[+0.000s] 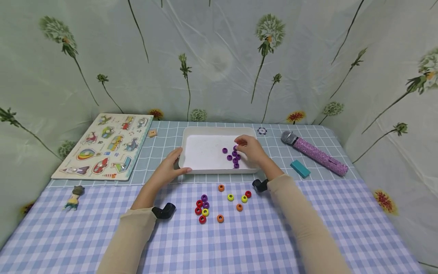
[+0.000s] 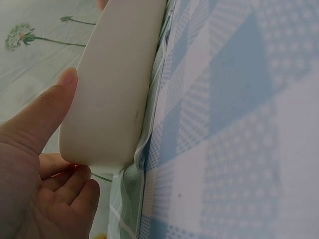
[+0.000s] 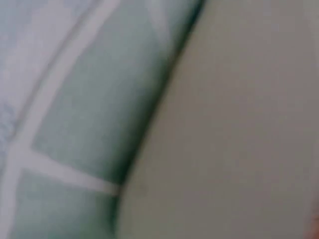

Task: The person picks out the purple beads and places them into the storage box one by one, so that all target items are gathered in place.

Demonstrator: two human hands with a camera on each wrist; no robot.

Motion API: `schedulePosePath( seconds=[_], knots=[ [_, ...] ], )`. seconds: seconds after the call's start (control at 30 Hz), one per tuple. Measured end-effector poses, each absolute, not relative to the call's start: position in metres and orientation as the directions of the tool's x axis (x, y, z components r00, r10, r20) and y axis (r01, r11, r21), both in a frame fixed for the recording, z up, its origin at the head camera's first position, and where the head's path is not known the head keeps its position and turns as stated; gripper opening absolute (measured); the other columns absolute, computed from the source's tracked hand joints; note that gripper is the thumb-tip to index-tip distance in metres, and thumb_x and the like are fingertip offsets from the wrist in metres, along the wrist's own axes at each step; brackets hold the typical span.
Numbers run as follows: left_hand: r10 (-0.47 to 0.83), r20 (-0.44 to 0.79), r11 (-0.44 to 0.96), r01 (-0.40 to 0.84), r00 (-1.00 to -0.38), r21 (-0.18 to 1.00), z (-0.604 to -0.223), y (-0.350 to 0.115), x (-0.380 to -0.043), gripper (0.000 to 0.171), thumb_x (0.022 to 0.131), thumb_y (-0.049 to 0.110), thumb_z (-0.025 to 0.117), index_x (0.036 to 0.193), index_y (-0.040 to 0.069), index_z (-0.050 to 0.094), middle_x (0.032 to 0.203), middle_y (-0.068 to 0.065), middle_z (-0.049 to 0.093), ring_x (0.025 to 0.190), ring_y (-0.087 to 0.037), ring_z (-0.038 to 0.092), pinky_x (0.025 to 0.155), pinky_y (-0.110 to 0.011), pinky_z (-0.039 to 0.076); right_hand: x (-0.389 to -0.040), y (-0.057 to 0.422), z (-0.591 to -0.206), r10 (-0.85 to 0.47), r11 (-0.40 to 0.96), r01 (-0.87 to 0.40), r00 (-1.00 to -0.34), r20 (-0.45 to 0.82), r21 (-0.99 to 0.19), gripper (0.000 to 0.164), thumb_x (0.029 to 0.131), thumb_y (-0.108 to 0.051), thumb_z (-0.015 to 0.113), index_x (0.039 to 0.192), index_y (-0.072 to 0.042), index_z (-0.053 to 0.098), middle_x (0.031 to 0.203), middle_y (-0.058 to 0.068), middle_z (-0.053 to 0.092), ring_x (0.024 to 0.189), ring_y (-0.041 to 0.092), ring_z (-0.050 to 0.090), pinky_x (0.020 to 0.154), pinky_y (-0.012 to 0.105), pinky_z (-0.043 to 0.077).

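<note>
A white tray [image 1: 205, 171] lies near the back of the table. My left hand [image 1: 166, 167] holds its front left corner, the thumb at the front rim and the other fingers along the left side; the left wrist view shows the fingers bent at the tray's end wall [image 2: 107, 94]. Inside the tray, towards the right, are several purple beads [image 1: 229, 157]. My right hand [image 1: 251, 149] reaches over the right side, with a purple bead [image 1: 235, 147] at its fingertips, partly hidden. In the right wrist view a blurred tray wall [image 3: 224, 129] fills much of the picture.
Red, yellow, orange [image 1: 220, 218] and purple beads lie on the checked cloth in front. A picture puzzle board [image 1: 102, 148] and a small figurine [image 1: 73, 198] are at left. A microphone [image 1: 315, 153], teal block [image 1: 300, 168] and poker chip [image 1: 261, 131] are at right.
</note>
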State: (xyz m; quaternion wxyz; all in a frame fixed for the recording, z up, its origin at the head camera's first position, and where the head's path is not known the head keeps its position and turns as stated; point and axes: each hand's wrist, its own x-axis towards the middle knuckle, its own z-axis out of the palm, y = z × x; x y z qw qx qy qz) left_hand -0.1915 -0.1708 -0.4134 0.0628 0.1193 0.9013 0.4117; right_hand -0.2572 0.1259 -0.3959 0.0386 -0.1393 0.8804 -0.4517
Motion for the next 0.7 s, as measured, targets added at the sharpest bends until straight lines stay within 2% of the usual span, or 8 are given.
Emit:
schedulePosePath(
  seconds=[0.2,0.4,0.57,0.7],
  knots=[
    [0.26,-0.024,0.645,0.155,-0.965,0.748,-0.412,-0.171,-0.191,0.096,0.062,0.053,0.059,0.133,0.006,0.014,0.135,-0.012,0.013,0.121,-0.025,0.015,0.096,-0.039,0.019,-0.222,0.118,-0.372,-0.413,0.461,-0.333,-0.901,0.133,-0.822,0.027,0.077,-0.011,0.059,0.101,-0.002,0.053,0.099,0.011,0.053,0.089,0.02,0.05,0.08,0.029,0.041],
    [0.252,-0.029,0.654,0.148,-0.967,0.742,-0.411,-0.171,-0.19,0.093,0.064,0.05,0.061,0.133,0.008,0.014,0.136,-0.011,0.012,0.122,-0.025,0.013,0.096,-0.04,0.018,-0.168,0.097,-0.349,-0.582,0.362,-0.458,-0.792,0.187,-0.812,0.026,0.075,-0.003,0.059,0.1,0.002,0.053,0.096,0.01,0.054,0.087,0.024,0.051,0.078,0.037,0.041],
    [0.244,-0.028,0.662,0.146,-0.969,0.735,-0.412,-0.171,-0.191,0.093,0.064,0.05,0.06,0.133,0.008,0.015,0.135,-0.012,0.013,0.121,-0.026,0.014,0.096,-0.04,0.018,-0.145,0.078,-0.363,-0.737,0.291,-0.469,-0.666,0.118,-0.834,0.025,0.075,-0.001,0.057,0.1,0.002,0.052,0.097,0.012,0.053,0.087,0.024,0.05,0.076,0.035,0.042],
    [0.249,-0.018,0.657,0.156,-0.968,0.737,-0.412,-0.171,-0.19,0.093,0.064,0.05,0.06,0.132,0.006,0.016,0.135,-0.013,0.014,0.121,-0.027,0.015,0.096,-0.041,0.018,-0.143,0.067,-0.389,-0.791,0.331,-0.452,-0.612,0.018,-0.828,0.024,0.077,-0.004,0.057,0.101,-0.004,0.054,0.097,0.007,0.054,0.088,0.018,0.051,0.074,0.025,0.043]
  ],
)
